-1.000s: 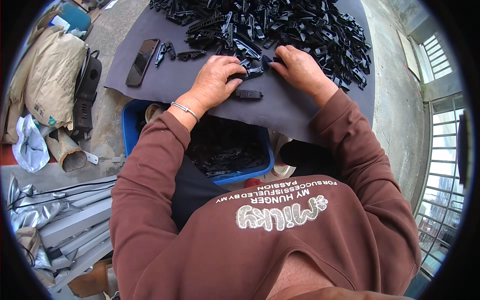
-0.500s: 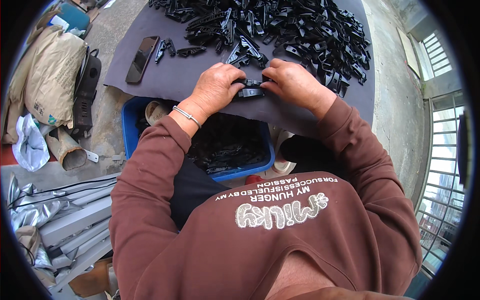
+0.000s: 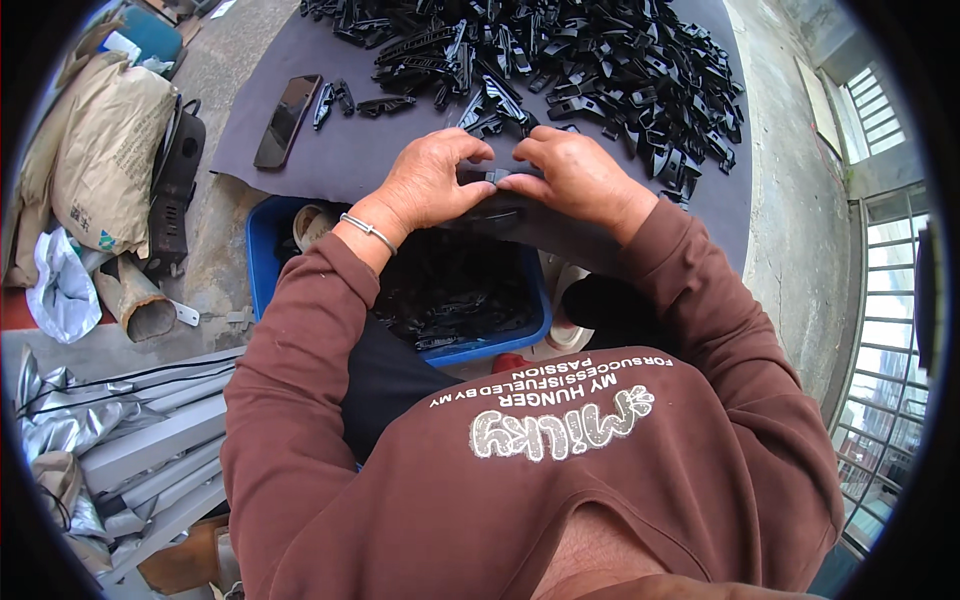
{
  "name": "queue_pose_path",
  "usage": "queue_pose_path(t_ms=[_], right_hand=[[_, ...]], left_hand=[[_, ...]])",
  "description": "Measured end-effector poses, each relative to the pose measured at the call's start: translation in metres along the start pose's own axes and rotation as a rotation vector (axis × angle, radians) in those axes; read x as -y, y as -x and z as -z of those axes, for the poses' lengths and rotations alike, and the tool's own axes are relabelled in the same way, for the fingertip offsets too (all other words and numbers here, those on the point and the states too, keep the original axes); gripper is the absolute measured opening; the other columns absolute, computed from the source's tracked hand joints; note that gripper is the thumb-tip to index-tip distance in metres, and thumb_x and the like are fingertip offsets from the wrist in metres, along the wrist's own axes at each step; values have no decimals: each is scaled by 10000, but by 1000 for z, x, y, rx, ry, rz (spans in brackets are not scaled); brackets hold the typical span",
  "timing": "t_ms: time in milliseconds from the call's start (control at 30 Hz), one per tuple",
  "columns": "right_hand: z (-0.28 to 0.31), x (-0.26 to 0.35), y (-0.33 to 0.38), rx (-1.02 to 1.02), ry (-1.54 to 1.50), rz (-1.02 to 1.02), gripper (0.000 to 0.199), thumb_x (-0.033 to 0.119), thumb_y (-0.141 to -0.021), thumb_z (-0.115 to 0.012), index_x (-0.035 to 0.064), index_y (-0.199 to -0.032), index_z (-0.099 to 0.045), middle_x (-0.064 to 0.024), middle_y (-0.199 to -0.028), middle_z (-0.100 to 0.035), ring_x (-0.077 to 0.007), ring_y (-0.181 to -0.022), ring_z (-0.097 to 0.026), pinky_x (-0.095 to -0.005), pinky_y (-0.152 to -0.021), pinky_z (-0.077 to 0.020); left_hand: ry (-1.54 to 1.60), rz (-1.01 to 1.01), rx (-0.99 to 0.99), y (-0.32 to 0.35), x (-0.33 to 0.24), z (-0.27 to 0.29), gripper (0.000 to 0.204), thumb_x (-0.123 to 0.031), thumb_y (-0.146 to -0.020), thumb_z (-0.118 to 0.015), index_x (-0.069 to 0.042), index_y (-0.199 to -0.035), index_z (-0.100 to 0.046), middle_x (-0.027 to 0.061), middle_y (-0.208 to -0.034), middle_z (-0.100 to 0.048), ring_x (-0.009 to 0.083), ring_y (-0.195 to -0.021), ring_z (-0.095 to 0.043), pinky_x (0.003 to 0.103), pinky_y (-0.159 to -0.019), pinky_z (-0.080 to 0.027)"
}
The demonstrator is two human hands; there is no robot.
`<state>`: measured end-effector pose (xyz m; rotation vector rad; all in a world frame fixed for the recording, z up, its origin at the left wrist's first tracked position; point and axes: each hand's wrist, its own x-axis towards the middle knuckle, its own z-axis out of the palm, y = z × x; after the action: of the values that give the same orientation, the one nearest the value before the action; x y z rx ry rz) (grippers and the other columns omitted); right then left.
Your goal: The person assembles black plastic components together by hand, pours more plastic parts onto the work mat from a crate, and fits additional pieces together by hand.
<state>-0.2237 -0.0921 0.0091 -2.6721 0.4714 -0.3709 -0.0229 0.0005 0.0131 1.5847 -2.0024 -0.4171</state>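
Note:
My left hand (image 3: 430, 178) and my right hand (image 3: 580, 175) meet at the near edge of the dark-covered table (image 3: 385, 150). Between their thumb tips is a small black plastic part (image 3: 494, 177), partly hidden by the fingers. The thumbs press on it from either side while the index fingers arch above. Just below the thumbs, at the table's edge, a second dark piece (image 3: 495, 214) shows blurred; I cannot tell whether anything supports it. A big pile of black plastic clips (image 3: 620, 80) spreads beyond my hands.
A phone (image 3: 288, 120) lies at the table's left, near a few loose black clips (image 3: 332, 100). Under the near edge stands a blue bin (image 3: 262, 265) of black parts. Paper sacks (image 3: 110, 150) and grey metal profiles (image 3: 160, 430) lie on the left.
My thumbs have come closer together and the right hand has shifted left. Of the two black pieces between my hands, one is now lower and blurred at the table's edge.

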Motion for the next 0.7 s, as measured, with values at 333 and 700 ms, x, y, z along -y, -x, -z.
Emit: queue_pose_path(t_ms=[333, 700], right_hand=[[7, -25, 20, -206, 22, -24, 187, 180, -913, -591, 40, -1036, -593, -154, -948, -600, -366, -834, -625, -442, -724, -519], [12, -20, 31, -153, 61, -97, 206, 195, -855, -660, 31, -976, -637, -146, -927, -584, -344, -853, -617, -419, -733, -511]], left_hand=[[-218, -7, -175, -10, 11, 0, 219, -83, -786, -730, -51, -997, -678, 73, -914, -646, 199, -768, -630, 291, -724, -524], [-60, 106, -32, -2, 8, -1, 176, -71, -782, -741, -12, -941, -693, 83, -863, -654, 188, -748, -632, 275, -688, -516]])
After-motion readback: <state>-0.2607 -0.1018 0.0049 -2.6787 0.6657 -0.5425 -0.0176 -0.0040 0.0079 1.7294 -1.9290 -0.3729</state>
